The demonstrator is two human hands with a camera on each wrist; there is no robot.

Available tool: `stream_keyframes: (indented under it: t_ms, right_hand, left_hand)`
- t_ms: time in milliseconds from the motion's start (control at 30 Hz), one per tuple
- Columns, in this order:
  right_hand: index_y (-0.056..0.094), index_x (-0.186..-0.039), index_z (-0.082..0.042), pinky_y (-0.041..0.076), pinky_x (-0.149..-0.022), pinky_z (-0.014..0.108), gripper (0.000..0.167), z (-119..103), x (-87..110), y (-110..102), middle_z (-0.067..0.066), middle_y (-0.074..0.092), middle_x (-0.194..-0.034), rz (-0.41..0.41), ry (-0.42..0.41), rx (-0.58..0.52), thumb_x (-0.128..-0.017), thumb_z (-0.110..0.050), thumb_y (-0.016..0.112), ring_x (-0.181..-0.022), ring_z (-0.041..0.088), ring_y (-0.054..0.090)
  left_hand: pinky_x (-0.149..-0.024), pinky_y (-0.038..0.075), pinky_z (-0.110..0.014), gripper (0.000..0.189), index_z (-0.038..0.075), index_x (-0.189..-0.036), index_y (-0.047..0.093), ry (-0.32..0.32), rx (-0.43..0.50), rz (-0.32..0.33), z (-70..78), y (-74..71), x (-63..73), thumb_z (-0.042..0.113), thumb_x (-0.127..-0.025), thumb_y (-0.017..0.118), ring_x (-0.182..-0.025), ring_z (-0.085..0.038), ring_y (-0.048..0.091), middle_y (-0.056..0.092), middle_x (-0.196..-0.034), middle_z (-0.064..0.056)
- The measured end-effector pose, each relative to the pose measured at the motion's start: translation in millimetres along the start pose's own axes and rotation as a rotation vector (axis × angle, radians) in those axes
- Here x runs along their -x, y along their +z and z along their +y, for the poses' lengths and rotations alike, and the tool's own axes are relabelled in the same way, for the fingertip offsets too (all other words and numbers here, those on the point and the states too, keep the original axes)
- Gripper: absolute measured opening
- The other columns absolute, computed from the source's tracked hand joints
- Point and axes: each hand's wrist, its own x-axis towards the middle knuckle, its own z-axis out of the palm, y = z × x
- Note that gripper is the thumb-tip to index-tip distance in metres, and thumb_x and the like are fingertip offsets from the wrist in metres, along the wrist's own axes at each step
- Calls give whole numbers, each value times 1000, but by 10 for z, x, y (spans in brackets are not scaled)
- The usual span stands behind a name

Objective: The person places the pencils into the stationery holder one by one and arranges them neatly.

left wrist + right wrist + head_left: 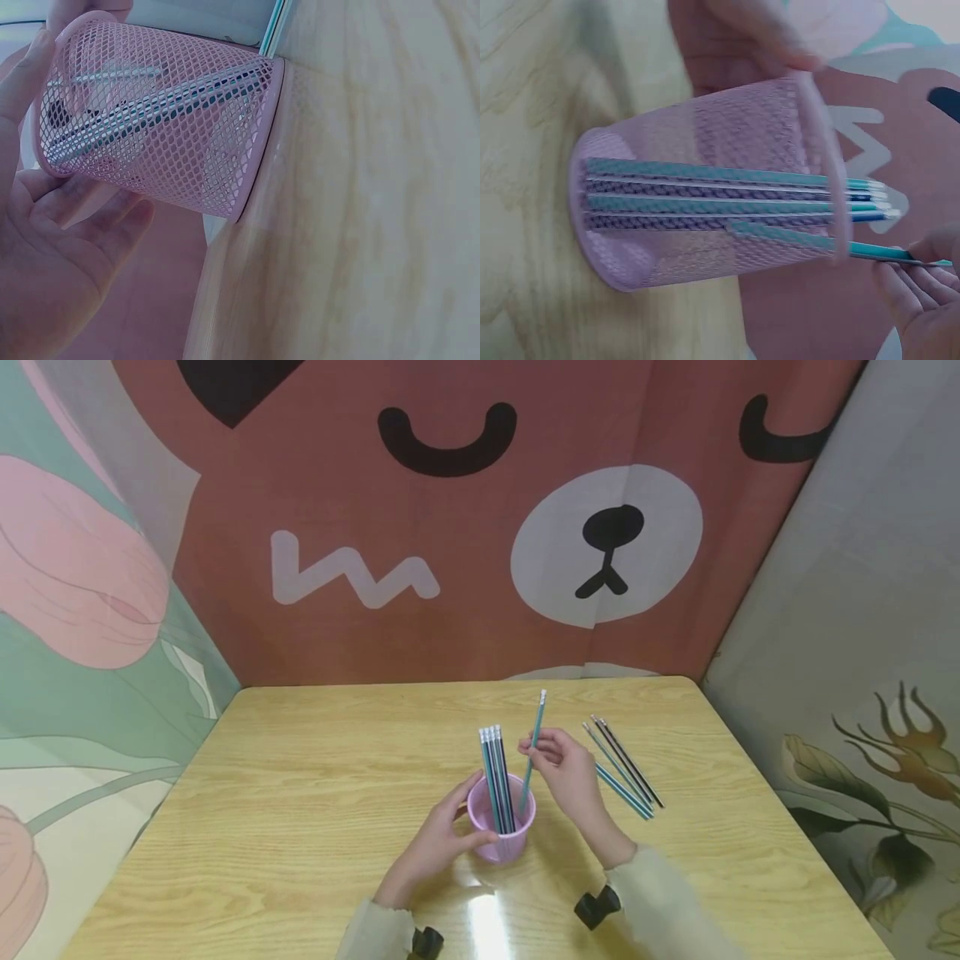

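A pink mesh pencil cup [501, 852] stands upright on the table, with my left hand [433, 845] holding it near the rim, thumb in front and fingers at the far left side. Several teal and dark striped pencils [492, 760] lean together inside, their white eraser ends up. Between thumb and fingers my right hand [576, 781] pinches a teal pencil [537, 722], eraser end up and slightly tilted. In the right wrist view the lower part of this pencil [780, 234] is inside the cup, its end above the cup's base.
To the right of the cup, several loose teal and dark pencils [628, 768] lie on the wooden table [322, 768]. A curtain with a bear print [465, 527] hangs behind the table's far edge. Printed cloths hang on both sides.
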Motion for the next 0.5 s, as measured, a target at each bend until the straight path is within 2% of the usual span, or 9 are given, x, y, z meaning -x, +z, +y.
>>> stream_keyframes:
  t_ms: [167,500]
  right_hand:
    - [65,-108,2,60,-82,24,22,29,50,102,17,74,-102,10,6,70,-86,0,68,-94,29,72]
    - [67,-108,0,61,-84,31,24,98,135,215,19,73,-105,-74,55,147,-84,0,69,-97,30,71]
  left_hand:
    - [-115,36,-55,90,8,-152,27,9,0,-3,3,3,-2,28,-81,77,-142,-34,37,32,-157,-11]
    - [-115,36,-54,91,8,-153,26,-3,1,1,8,5,3,29,-80,77,-142,-35,35,31,-158,-11]
